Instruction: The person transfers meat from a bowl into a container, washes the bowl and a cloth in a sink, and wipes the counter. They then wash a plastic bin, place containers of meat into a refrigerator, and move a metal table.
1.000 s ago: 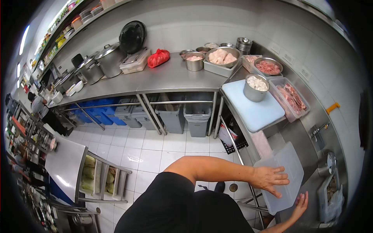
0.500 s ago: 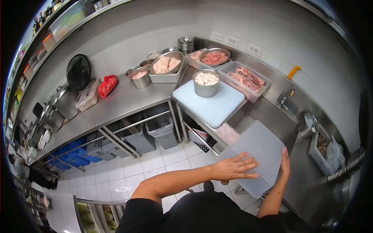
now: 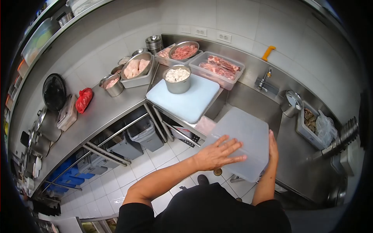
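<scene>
A translucent frosted plastic container (image 3: pixel 248 134) is tilted in front of me, over the front edge of the sink, with a flat face turned up. Spread fingers of my left hand (image 3: pixel 219 154) lie across its near left part; this hand is open and touches the surface. Along the right side, my right hand (image 3: pixel 273 149) holds the container, its fingers pointing up and partly hidden behind the edge. A pale blue cutting board (image 3: pixel 202 97) lies beyond, to the left, bearing a metal pot (image 3: pixel 178 86) of whitish pieces.
A plastic tub of raw meat (image 3: pixel 217 70) stands behind the board. The steel sink (image 3: pixel 256 105) has a tap (image 3: pixel 265 79) at its back wall. Bowls of meat (image 3: pixel 136 66) and a red bag (image 3: pixel 83 100) rest on the left counter. Grey bins (image 3: pixel 149 136) stand below.
My view has turned right, so the counters appear farther left. The container has tilted, showing more of its right side. Both hands remain on it, the left hand slightly lower on its face.
</scene>
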Motion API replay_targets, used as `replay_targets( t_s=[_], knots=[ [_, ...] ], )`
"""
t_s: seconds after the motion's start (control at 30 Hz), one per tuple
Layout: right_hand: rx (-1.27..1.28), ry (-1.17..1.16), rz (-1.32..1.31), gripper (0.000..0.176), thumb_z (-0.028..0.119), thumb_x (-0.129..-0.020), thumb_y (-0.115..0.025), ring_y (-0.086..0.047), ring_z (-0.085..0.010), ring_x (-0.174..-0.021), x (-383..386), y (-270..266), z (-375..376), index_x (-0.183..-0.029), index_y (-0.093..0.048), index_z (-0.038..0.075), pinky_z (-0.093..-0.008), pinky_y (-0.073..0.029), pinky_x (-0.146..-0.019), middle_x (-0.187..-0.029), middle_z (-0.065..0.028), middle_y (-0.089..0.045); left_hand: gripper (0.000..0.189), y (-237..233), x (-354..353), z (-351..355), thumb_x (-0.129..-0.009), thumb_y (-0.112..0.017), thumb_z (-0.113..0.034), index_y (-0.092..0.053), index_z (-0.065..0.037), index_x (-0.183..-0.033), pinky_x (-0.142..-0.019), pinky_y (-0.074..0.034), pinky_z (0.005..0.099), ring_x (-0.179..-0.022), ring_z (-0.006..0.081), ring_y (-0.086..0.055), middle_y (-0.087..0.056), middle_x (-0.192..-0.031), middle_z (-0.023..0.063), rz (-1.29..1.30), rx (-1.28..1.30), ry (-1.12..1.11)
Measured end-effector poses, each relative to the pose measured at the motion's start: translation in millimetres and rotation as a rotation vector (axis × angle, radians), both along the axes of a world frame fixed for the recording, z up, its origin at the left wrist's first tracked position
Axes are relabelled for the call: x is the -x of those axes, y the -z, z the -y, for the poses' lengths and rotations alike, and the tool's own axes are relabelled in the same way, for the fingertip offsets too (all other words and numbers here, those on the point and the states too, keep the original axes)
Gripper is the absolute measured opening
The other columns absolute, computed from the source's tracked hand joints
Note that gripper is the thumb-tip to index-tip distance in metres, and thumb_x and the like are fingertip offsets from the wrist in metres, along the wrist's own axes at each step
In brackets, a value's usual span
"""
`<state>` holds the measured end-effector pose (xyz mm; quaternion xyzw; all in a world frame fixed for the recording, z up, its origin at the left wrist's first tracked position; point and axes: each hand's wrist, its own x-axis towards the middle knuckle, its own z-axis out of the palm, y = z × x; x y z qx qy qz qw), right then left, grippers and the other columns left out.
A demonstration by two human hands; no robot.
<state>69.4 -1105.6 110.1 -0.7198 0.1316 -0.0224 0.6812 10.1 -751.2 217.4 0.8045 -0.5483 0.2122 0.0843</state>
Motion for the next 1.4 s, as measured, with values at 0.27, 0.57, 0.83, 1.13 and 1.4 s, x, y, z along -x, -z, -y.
replay_targets(
  t_s=[0.27, 0.57, 0.83, 1.13, 1.4],
  knots=[
    [0.188, 0.230, 0.133, 0.061, 0.053, -0.099, -0.041, -0.061, -0.0239, -0.107, 26, -10, 23, -0.138, -0.050, 0.007, -0.0359, -0.045, -0.093, -0.124, -0.0144, -0.062, 0.106, -100, -63, -20, -0.050, -0.083, -0.021, -0.038, -0.024, -0.146, -0.101, -0.034, 0.0529, -0.127, 0.0455, -0.038, -0.035, -0.139, 0.0285, -0.061, 0.462, -0.324],
    [0.311, -0.019, 0.184, 0.041, 0.025, -0.096, -0.059, -0.064, -0.0177, -0.095, -74, -10, 2, -0.133, -0.055, 0.008, -0.0290, -0.047, -0.086, -0.108, -0.0111, -0.068, 0.086, -196, -232, 24, -0.064, -0.081, -0.034, -0.046, -0.023, -0.142, -0.101, -0.034, 0.0519, -0.126, 0.0425, -0.040, -0.038, -0.138, 0.0285, 0.399, 0.470, -0.726],
    [0.237, -0.205, 0.392, 0.072, 0.031, -0.095, -0.060, -0.043, -0.0273, -0.133, -213, -33, -79, -0.153, -0.019, 0.016, -0.0368, -0.043, -0.100, -0.155, -0.0189, -0.028, 0.083, -67, -399, 89, -0.078, -0.064, -0.063, -0.040, -0.017, -0.144, -0.108, -0.029, 0.0558, -0.134, 0.0405, -0.034, -0.038, -0.145, 0.0189, -0.037, 0.029, -0.853],
    [0.478, -0.170, 0.397, 0.058, 0.043, -0.091, -0.061, -0.042, -0.0346, -0.133, -265, -15, -77, -0.137, -0.049, 0.009, -0.0393, -0.037, -0.107, -0.145, -0.0198, -0.042, 0.075, -8, -371, 13, -0.082, -0.073, -0.037, -0.040, -0.011, -0.144, -0.111, -0.030, 0.0474, -0.139, 0.0409, -0.030, -0.031, -0.150, 0.0249, -0.382, 0.424, -0.563],
    [0.401, 0.198, 0.248, 0.034, 0.022, -0.096, -0.057, -0.062, -0.0186, -0.106, -243, 41, 15, -0.125, -0.060, 0.005, -0.0308, -0.049, -0.088, -0.114, -0.0122, -0.066, 0.031, 14, -195, -116, -0.092, -0.064, -0.022, -0.066, -0.010, -0.120, -0.074, -0.052, 0.0279, -0.097, 0.0152, -0.065, -0.071, -0.108, 0.0072, -0.655, 0.814, -1.054]
  ],
)
